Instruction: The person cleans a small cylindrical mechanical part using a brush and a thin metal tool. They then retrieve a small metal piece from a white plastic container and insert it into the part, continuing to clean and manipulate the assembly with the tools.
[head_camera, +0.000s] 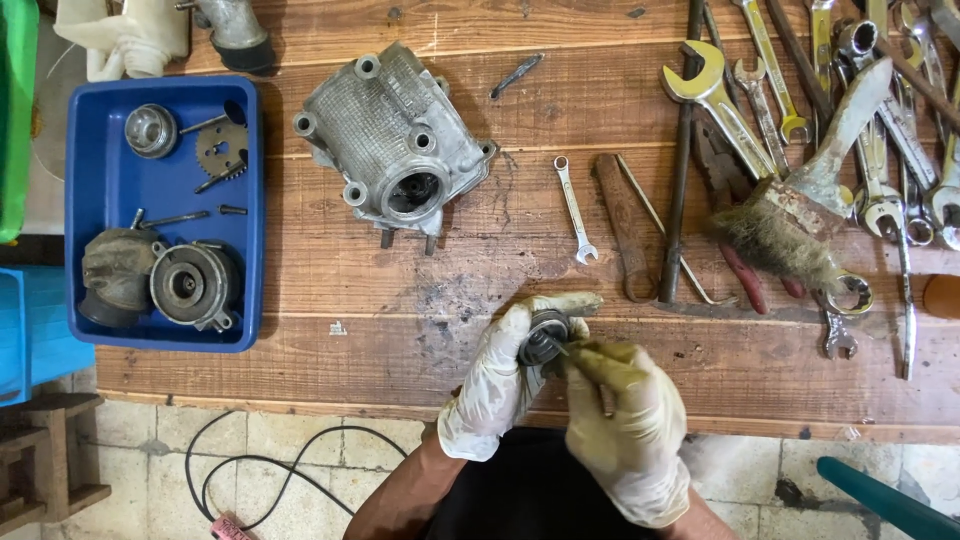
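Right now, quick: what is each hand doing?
Left hand: closed around a small round metal part.
Right hand: fingers pinched on a thin tool touching that part.

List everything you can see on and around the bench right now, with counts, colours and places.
round metal part: one, dark grey, held above bench front
thin tool: one, metal, tip at the round part
engine casting: one, silver, bench centre-left
small spanner: one, silver, right of the casting
tray: one, blue, bench left, holding several grey metal parts
brush: one, grimy, bench right
spanners: many, silver, piled at right
cable: one, black, on floor
left hand: pale glove, holds the round part
right hand: pale glove, holds the thin tool
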